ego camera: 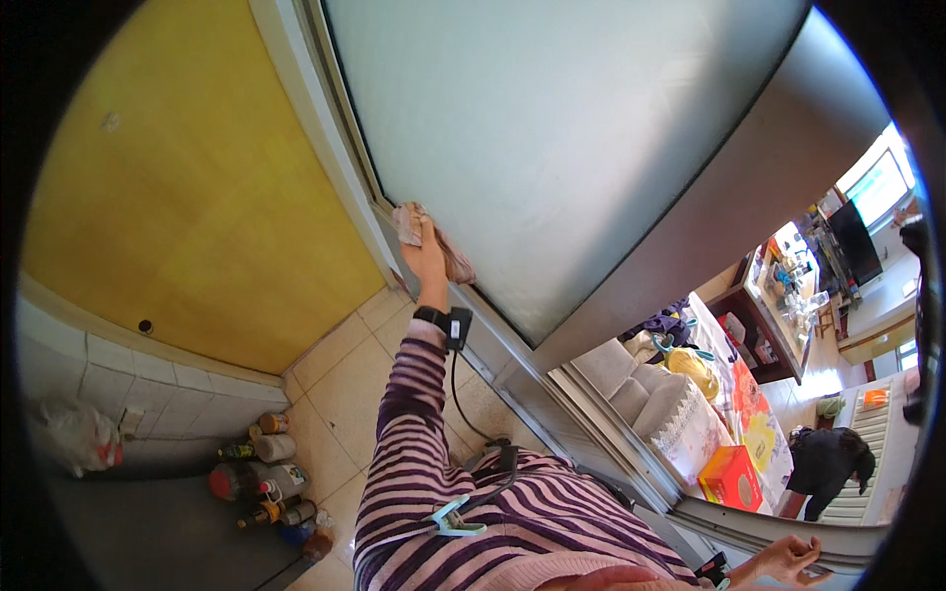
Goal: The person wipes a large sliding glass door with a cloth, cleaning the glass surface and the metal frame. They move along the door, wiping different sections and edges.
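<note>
My left hand (426, 262) is pressing a crumpled pinkish cloth (408, 221) against the lower edge of a frosted glass door panel (547, 148). Part of the cloth sticks out to the right of the hand, along the black seal of the panel. A dark wristband with a small black device (458, 329) sits on that wrist, and a cable hangs from it. At the lower right, my right hand (791, 559) is beside the pale door frame (783, 517), its fingers loosely curled. No held object is plain in it.
A yellow panel (192, 192) stands on the left. Several bottles and jars (273, 480) crowd the lower left by the tiled floor (332, 377). Through the doorway are a grey sofa (665, 406), a red box (732, 476), a cluttered table (783, 295) and a bending person (831, 462).
</note>
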Tool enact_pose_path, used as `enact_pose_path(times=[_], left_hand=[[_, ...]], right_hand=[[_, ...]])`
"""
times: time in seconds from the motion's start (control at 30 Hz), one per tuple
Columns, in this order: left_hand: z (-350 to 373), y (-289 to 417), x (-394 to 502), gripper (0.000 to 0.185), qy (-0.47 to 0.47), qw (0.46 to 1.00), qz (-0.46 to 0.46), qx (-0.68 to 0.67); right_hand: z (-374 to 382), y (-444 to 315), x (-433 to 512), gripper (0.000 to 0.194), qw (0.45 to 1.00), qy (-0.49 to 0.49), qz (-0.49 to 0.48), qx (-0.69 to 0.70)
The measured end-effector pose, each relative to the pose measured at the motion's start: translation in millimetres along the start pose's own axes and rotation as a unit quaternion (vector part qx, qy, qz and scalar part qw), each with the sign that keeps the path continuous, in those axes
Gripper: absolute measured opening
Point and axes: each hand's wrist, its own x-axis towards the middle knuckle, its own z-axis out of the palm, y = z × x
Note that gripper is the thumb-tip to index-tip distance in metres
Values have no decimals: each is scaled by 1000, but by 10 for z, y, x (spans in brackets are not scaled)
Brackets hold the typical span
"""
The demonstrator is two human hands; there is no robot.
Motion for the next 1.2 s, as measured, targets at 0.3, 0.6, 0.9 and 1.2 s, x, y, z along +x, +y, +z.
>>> enact_pose_path(times=[0.3, 0.6, 0.9, 1.2], left_hand=[[-270, 230, -1041, 50, -135, 987, 80, 27], [-341, -70, -531, 52, -205, 970, -89, 95], [-107, -92, -439, 51, -321, 932, -135, 103], [6, -17, -779, 52, -394, 897, -131, 149]], right_hand=[[137, -140, -15, 19, 953, 97, 119, 262], [180, -51, -299, 27, 933, 72, 148, 319], [-148, -370, -43, 22, 952, 57, 176, 242], [-175, -358, -17, 23, 954, 53, 173, 238]])
